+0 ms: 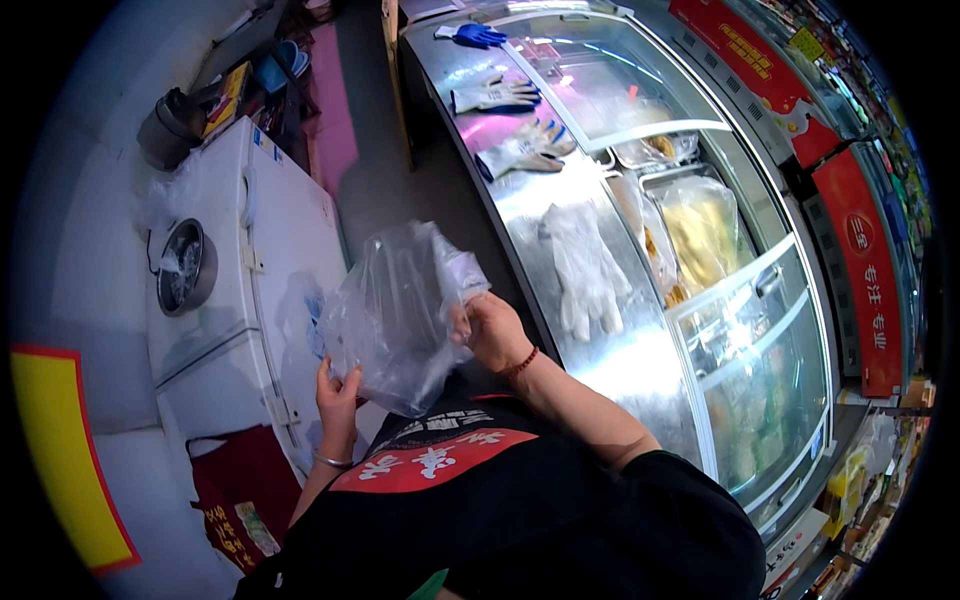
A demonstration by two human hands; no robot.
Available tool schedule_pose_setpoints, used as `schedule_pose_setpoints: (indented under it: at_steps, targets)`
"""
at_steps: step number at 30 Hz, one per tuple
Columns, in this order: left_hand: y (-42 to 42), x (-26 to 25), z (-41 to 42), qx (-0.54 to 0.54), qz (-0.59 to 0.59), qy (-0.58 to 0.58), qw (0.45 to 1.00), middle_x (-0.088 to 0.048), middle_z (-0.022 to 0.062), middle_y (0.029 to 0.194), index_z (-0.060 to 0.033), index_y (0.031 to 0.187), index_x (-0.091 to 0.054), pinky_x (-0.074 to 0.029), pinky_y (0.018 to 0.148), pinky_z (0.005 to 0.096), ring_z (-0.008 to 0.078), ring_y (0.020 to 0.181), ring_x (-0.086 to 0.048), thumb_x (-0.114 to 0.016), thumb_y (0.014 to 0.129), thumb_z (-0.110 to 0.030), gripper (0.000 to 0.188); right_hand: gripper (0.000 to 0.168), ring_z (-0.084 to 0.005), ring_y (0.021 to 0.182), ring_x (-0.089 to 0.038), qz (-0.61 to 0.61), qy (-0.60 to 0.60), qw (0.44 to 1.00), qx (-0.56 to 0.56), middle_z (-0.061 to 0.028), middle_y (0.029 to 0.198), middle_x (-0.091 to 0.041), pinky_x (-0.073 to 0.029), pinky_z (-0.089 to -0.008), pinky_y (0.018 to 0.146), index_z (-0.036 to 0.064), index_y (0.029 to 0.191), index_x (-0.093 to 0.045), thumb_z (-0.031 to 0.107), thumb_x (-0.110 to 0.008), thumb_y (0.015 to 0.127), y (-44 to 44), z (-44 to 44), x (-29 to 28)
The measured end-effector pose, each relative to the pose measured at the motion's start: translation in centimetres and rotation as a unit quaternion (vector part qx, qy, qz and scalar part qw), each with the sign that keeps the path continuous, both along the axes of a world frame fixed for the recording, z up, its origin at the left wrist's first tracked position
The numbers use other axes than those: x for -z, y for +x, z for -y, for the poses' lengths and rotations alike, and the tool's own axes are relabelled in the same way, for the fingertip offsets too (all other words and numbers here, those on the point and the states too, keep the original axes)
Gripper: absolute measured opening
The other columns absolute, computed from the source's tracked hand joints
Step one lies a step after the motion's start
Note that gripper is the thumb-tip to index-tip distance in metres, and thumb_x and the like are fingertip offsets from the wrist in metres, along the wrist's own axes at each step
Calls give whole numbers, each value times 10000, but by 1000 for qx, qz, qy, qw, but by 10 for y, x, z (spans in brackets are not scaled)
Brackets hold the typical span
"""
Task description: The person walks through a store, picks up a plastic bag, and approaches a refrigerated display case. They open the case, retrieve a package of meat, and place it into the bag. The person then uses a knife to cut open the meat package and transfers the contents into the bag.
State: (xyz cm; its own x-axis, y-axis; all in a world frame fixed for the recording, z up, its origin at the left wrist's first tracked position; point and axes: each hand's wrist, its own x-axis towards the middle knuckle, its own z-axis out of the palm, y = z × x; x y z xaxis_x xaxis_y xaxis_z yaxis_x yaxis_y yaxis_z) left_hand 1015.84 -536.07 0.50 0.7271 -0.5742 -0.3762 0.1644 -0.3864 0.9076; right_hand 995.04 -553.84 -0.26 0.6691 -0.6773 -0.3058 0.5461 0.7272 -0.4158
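A clear plastic bag hangs spread between my two hands, in front of my body. My left hand pinches its lower left edge between thumb and fingers. At the bag's right side, my right hand grips a gathered part of the plastic. On the steel counter to the right lies a pair of thin white gloves. Farther along it are two white work gloves with blue edges, one nearer and one beyond, then a blue-coated glove at the far end.
A glass-topped display case adjoins the counter and holds trays and a bag of yellow food. On the left, a white chest freezer carries a metal bowl with plastic inside. A dark red cloth hangs near my left forearm.
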Motion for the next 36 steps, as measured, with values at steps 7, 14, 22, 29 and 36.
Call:
schedule_pose_setpoints:
  at_steps: [7,14,22,29,36]
  targets:
    - [111,48,83,-21,-239,-126,963,-601,73,938,-32,987,-575,-516,679,311,180,784,-605,-578,854,-57,135,667,-157,684,-599,-166,-385,904,-87,-54,891,-634,-508,-323,652,61,1369,-355,329,-707,871,98,46,-3]
    - [249,57,174,-3,-451,-265,852,-521,60,754,-35,917,-550,-394,538,261,157,646,-525,-470,802,-69,144,311,-198,655,-647,-472,-407,765,-163,-89,776,-688,-504,-354,625,-9,977,-671,286,-666,881,182,155,34]
    - [323,17,285,295,-192,-141,925,-652,43,874,-17,1034,-620,-470,624,261,103,728,-598,-624,857,-125,208,240,-309,974,-622,-155,107,975,115,-142,1051,-645,-492,-459,907,6,1078,-566,206,-479,976,271,319,25]
    - [407,37,414,130,-153,-62,978,-674,46,932,-55,1088,-630,-488,639,266,129,764,-619,-617,920,-186,214,247,-194,847,-602,-198,70,977,28,-43,957,-641,-497,-339,761,107,1015,-616,305,-475,971,342,464,58]
    - [541,-12,551,-219,-324,-267,880,-461,-20,646,-139,783,-511,-352,505,252,100,540,-425,-520,957,-255,210,315,-70,832,-571,-212,-353,874,-258,-31,938,-655,-457,-219,745,18,1108,-638,261,-644,907,479,560,-35]
